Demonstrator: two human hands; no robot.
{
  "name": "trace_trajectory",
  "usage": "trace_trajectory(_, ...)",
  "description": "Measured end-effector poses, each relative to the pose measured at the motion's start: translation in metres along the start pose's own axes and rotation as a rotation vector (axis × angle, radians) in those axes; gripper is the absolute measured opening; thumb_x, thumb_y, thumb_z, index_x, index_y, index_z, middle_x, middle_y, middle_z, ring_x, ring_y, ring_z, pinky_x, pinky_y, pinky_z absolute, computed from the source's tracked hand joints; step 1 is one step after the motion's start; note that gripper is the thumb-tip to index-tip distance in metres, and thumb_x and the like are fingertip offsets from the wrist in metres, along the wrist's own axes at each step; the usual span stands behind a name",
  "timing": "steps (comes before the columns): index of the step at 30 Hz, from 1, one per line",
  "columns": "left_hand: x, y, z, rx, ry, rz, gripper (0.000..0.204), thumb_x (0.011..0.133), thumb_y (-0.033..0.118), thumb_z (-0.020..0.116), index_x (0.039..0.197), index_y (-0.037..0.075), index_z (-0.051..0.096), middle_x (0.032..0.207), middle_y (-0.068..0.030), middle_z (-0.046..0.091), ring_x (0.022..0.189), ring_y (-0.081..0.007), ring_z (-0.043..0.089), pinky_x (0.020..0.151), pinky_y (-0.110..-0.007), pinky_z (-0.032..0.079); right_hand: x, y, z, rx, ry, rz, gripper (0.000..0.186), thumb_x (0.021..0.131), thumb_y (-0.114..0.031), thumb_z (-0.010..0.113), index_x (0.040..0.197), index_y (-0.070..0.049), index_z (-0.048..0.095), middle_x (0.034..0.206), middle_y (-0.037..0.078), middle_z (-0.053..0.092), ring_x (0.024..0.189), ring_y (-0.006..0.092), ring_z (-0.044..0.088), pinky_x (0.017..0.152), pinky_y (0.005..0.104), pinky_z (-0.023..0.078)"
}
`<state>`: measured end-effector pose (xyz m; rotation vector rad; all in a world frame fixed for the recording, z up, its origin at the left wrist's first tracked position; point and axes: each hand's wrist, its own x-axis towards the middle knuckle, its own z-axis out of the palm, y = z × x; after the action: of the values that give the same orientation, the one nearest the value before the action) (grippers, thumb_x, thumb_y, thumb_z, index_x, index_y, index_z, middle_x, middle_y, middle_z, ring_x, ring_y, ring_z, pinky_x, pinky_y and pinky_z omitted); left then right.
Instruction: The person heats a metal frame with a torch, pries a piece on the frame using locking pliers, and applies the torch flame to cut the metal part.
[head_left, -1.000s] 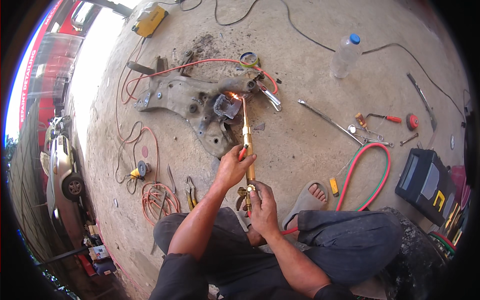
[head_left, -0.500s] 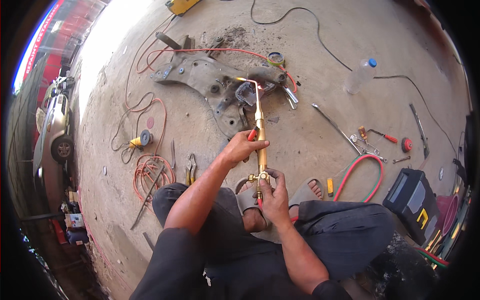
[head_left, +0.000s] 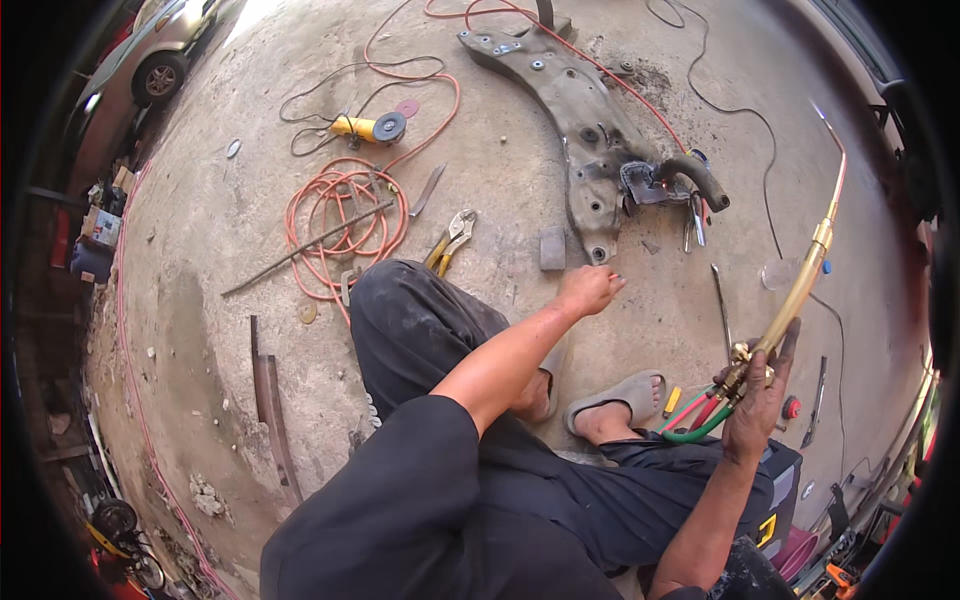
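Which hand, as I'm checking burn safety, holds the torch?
The right hand; it grips the brass torch near its valves, while the left hand is well apart.

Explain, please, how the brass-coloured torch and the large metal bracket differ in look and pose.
The brass-coloured torch is slim and mostly golden; the metal bracket is broad and dull grey-brown. The torch is held off the ground in the right hand; the bracket lies on the concrete floor. The torch tapers to a thin tip, whereas the bracket has several round holes. Both look metallic.
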<state>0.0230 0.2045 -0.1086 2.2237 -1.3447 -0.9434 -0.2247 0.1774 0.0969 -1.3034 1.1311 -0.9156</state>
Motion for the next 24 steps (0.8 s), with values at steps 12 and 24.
trace_trajectory(12, 0.022, -0.216, -0.044, 0.231, 0.522, -1.001, 0.069, 0.085, 0.026, 0.064, 0.148, 0.016, 0.039, 0.152, -0.015, 0.04, 0.138, -0.0366, 0.041, 0.106, -0.059, 0.04, 0.027, -0.033, -0.049, 0.194, 0.111, -0.081, 0.064, 0.105, -0.032, 0.05, 0.16, -0.021, 0.018, 0.107, 0.012, 0.057, 0.057, 0.0135, 0.061, 0.042, 0.0252, 0.054)
trace_trajectory(24, 0.032, -0.294, -0.075, -0.291, 0.513, -0.972, 0.044, 0.085, 0.033, 0.063, 0.114, 0.0, 0.064, 0.095, -0.0185, 0.07, 0.091, -0.0339, 0.071, 0.084, -0.046, 0.057, 0.066, -0.015, -0.032, 0.327, -0.108, -0.016, 0.084, 0.096, -0.035, 0.066, 0.161, -0.017, 0.015, 0.106, 0.015, 0.056, 0.07, 0.0152, 0.064, 0.05, 0.0256, 0.057)
